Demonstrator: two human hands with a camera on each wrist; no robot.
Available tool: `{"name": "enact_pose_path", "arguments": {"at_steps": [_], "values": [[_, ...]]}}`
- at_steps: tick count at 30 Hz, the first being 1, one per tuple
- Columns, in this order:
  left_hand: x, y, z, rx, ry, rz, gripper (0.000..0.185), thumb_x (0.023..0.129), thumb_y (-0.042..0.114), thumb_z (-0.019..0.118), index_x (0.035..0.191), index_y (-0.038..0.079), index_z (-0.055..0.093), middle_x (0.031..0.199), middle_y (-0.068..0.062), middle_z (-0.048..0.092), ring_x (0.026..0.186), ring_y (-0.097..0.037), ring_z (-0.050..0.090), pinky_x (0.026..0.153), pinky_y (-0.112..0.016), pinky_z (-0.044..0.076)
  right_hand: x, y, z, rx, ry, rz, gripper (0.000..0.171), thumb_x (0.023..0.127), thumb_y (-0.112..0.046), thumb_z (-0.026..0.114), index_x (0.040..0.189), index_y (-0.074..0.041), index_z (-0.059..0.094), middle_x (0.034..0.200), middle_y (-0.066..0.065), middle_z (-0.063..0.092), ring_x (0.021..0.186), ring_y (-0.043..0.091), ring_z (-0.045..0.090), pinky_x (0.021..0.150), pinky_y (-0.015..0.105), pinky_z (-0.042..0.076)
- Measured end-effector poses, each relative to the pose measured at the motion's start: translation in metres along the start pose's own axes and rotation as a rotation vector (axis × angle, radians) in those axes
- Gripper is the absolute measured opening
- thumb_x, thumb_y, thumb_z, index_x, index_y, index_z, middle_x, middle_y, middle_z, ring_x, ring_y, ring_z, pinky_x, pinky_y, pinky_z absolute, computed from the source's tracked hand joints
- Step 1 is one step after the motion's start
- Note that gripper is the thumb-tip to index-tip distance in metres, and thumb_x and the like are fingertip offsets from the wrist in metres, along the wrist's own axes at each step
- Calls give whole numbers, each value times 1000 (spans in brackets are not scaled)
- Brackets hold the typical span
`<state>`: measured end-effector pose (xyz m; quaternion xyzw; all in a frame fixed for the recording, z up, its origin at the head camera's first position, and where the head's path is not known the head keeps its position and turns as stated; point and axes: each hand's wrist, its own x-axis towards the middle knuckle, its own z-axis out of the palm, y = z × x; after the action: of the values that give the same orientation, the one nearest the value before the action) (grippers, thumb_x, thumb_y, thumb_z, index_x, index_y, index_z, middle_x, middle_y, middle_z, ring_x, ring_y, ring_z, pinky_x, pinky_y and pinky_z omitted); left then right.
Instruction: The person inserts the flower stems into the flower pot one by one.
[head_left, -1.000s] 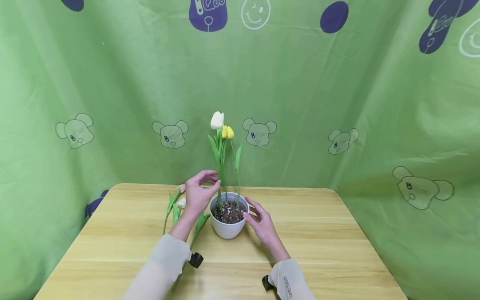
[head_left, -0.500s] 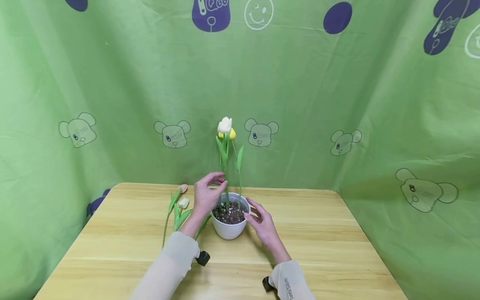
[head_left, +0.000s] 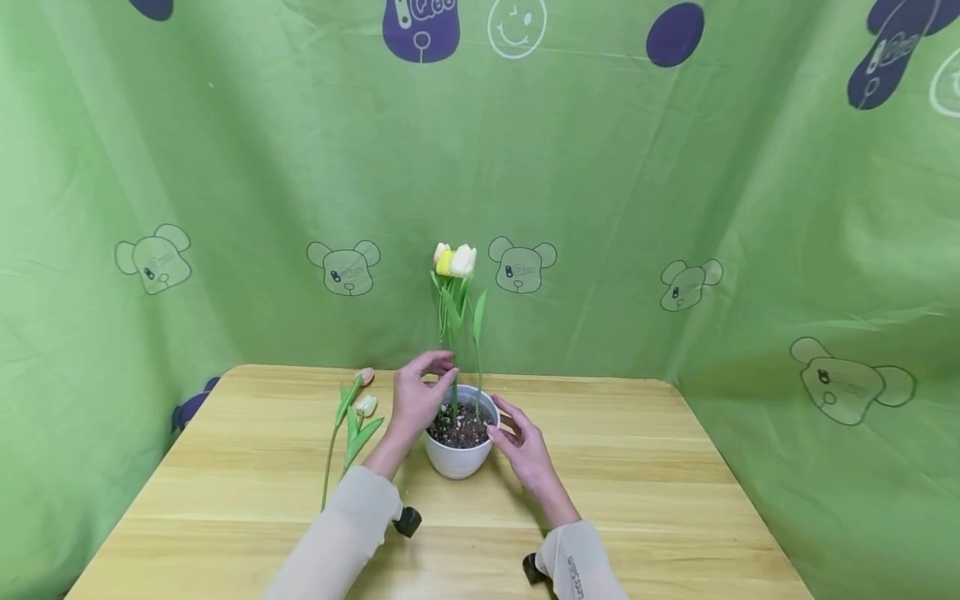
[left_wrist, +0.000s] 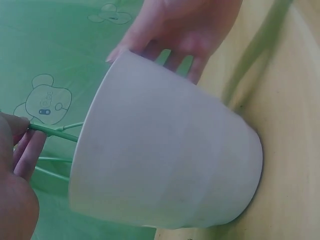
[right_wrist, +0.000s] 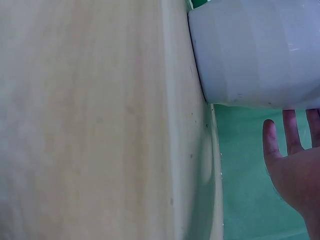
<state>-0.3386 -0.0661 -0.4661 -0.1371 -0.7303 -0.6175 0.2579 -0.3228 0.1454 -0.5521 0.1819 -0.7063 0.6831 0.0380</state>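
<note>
A green stem (left_wrist: 61, 134) is pinched in the left hand (head_left: 417, 400), just above the rim of the white pot (head_left: 458, 462). The pot is set upright on the table (head_left: 645, 475), touched on its right side by the relaxed, extended fingers of the right hand (head_left: 527, 452). Tulip blooms (head_left: 463, 262) are seen above the left hand.

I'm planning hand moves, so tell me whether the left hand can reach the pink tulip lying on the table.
Probably yes, once it lets go: the left hand pinches a green stem above the pot, while the pink tulip lies nearby to its left, with nothing seen covering it.
</note>
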Motion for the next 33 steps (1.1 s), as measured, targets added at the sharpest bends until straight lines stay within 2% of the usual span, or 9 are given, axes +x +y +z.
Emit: {"name": "enact_pose_path", "arguments": {"at_steps": [6, 10, 17, 20, 23, 27, 33], "values": [[-2, -1, 0, -5, -6, -11, 27, 88, -2, 77, 114, 1, 73, 103, -23, 75, 92, -32, 73, 74, -23, 64, 0, 0, 0, 6, 0, 5, 58, 98, -5, 68, 152, 0, 47, 158, 24, 45, 139, 51, 47, 108, 18, 49], [-4, -3, 1, 35, -19, 3, 27, 90, -1, 75, 117, 0, 71, 103, -21, 75, 93, -30, 73, 74, -24, 65, -1, 0, 0, 12, 7, 19, 58, 97, -4, 68, 152, -1, 47, 158, 23, 45, 140, 50, 47, 108, 18, 49], [-5, -4, 3, 155, -41, 114, 28, 92, -2, 73, 119, -3, 67, 103, -19, 73, 91, -29, 73, 73, -29, 65, 0, 1, 1, 11, 10, 16, 58, 98, -5, 68, 152, -1, 47, 158, 23, 45, 139, 49, 48, 108, 17, 49], [-5, -6, 4, 183, -42, 142, 27, 92, -1, 72, 119, -3, 66, 102, -17, 73, 90, -28, 73, 75, -29, 65, 0, 0, 1, 19, 12, 23, 58, 98, -5, 68, 152, -2, 48, 158, 22, 45, 140, 47, 48, 109, 18, 49], [-5, -8, 5, 197, -34, 143, 27, 93, 0, 72, 119, -2, 66, 101, -14, 73, 90, -27, 72, 77, -31, 65, 0, -1, 0, 20, 14, 30, 58, 97, -4, 68, 151, -2, 48, 159, 20, 45, 140, 46, 48, 110, 19, 49], [-6, -13, 6, 194, -28, 133, 27, 93, -2, 71, 119, -2, 66, 101, -17, 72, 89, -27, 72, 79, -33, 65, 0, -1, 0, 12, 15, 29, 57, 97, -3, 68, 151, -2, 48, 159, 20, 46, 140, 46, 49, 110, 20, 49], [-8, -19, 8, 213, -19, 128, 28, 92, -3, 72, 119, -2, 66, 102, -17, 72, 89, -27, 72, 76, -31, 65, 0, 0, -1, 0, 1, 26, 58, 98, -4, 68, 152, -2, 47, 159, 21, 44, 141, 47, 48, 112, 22, 48]]}}
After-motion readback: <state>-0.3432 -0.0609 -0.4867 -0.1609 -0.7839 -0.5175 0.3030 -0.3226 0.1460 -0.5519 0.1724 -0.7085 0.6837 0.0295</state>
